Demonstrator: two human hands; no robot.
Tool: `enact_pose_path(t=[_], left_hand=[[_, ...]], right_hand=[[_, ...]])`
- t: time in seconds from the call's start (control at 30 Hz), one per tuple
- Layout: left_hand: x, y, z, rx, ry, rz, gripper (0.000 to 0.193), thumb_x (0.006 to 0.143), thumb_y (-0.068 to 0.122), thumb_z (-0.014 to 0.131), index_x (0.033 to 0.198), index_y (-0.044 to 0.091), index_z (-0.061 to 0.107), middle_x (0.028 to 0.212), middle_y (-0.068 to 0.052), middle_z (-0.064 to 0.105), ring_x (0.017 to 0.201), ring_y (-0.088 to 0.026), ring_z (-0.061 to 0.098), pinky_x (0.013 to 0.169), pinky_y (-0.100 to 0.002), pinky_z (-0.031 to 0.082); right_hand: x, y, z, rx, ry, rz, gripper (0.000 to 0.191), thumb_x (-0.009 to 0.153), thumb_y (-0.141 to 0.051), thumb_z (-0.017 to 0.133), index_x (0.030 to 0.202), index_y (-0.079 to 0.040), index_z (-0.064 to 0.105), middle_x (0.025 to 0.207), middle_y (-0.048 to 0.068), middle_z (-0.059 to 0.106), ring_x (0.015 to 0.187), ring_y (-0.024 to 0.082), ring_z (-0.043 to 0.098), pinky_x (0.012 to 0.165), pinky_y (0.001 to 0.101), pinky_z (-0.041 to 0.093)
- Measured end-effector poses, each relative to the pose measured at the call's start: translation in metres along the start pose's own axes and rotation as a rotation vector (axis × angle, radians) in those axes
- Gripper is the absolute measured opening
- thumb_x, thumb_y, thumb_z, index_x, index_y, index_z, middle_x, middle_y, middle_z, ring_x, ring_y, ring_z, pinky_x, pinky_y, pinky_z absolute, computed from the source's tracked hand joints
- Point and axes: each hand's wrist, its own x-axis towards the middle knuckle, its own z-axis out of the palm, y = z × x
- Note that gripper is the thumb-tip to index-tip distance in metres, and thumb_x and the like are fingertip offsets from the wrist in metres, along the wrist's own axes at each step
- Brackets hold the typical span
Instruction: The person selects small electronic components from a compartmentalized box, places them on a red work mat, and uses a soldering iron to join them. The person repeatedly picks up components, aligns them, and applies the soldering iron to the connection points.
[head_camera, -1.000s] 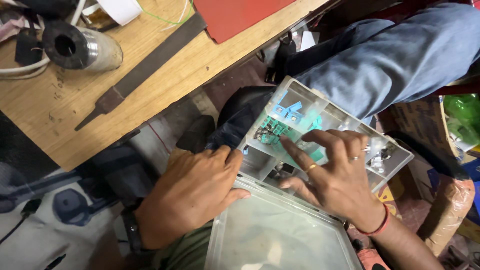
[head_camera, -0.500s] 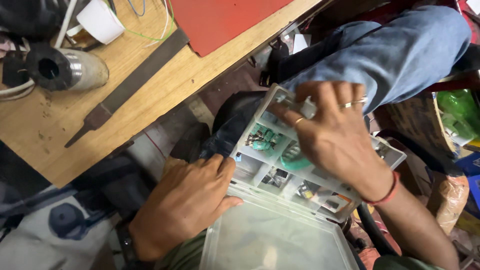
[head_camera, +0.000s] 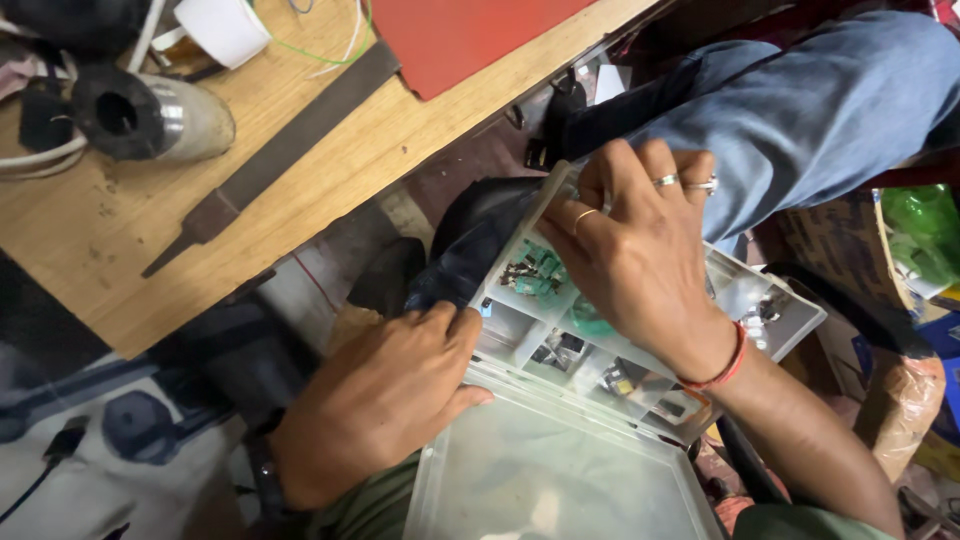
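1. Nearest the wearer lay the clear plastic lid of an organiser box, swung open and flat over the lap.
2. The left hand rested at the box's near-left edge, fingers pressed together and curled over the rim, thumb lying on the lid's corner, steadying it rather than pinching anything.
3. Just beyond, the compartment box sat tilted on the lap, its small cells holding green and dark electronic parts.
4. The right hand lay palm-down across the middle of the box, fingers loosely spread and bent over the far rim. Rings showed on them, and a red thread band circled the wrist. Whether the fingertips held a part, I could not tell.
5. Behind the box a knee in blue jeans rose to the right.
6. Farther off, to the left, stood the wooden tabletop, carrying a long flat metal file, a grey cylindrical tool, a red sheet, and a white roll of tape at the far edge.
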Motion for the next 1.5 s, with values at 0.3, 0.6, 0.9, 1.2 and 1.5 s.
enact_pose_path(t=[0.3,0.6,0.9,1.2,1.5], left_hand=[[0.042,0.019,0.055,-0.052,-0.067,-0.001,0.056,0.089,0.049,0.070,0.118,0.003,0.056,0.097,-0.013,0.065,0.088,-0.029,0.069,0.073,-0.048,0.054],[0.040,-0.018,-0.009,-0.044,-0.137,-0.086,0.075,0.087,0.049,0.071,0.136,0.000,0.043,0.096,-0.015,0.066,0.083,-0.031,0.071,0.070,-0.046,0.055],[0.067,-0.008,-0.014,-0.012,-0.127,-0.109,0.075,0.085,0.045,0.077,0.134,0.002,0.041,0.090,-0.012,0.069,0.081,-0.031,0.073,0.066,-0.048,0.055],[0.089,0.006,-0.014,-0.083,-0.051,-0.086,0.077,0.080,0.037,0.081,0.135,0.003,0.040,0.094,-0.016,0.069,0.082,-0.035,0.072,0.063,-0.047,0.058],[0.071,-0.016,-0.045,0.006,-0.125,-0.153,0.077,0.087,0.045,0.077,0.141,0.007,0.037,0.098,-0.009,0.070,0.090,-0.030,0.072,0.072,-0.053,0.055]], right_hand=[[-0.027,0.027,0.018,-0.011,0.012,-0.020,0.015,0.093,-0.027,0.085,0.100,-0.014,0.081,0.099,0.003,0.048,0.101,0.025,0.046,0.091,0.0462,0.029],[0.025,0.026,0.026,0.000,-0.044,-0.089,0.014,0.083,-0.016,0.082,0.097,-0.018,0.082,0.095,0.001,0.052,0.099,0.022,0.050,0.091,0.0456,0.030],[0.024,0.058,0.036,0.097,-0.076,-0.141,0.019,0.079,-0.018,0.081,0.097,-0.016,0.082,0.095,0.001,0.055,0.100,0.024,0.051,0.089,0.0472,0.031],[0.027,0.073,0.029,0.105,-0.074,-0.164,0.021,0.087,-0.018,0.076,0.106,-0.011,0.076,0.101,0.004,0.056,0.104,0.026,0.052,0.099,0.0509,0.033],[0.054,0.064,0.016,0.026,-0.092,-0.169,0.024,0.087,-0.012,0.078,0.109,-0.004,0.074,0.106,0.010,0.053,0.106,0.028,0.052,0.099,0.0490,0.035]])
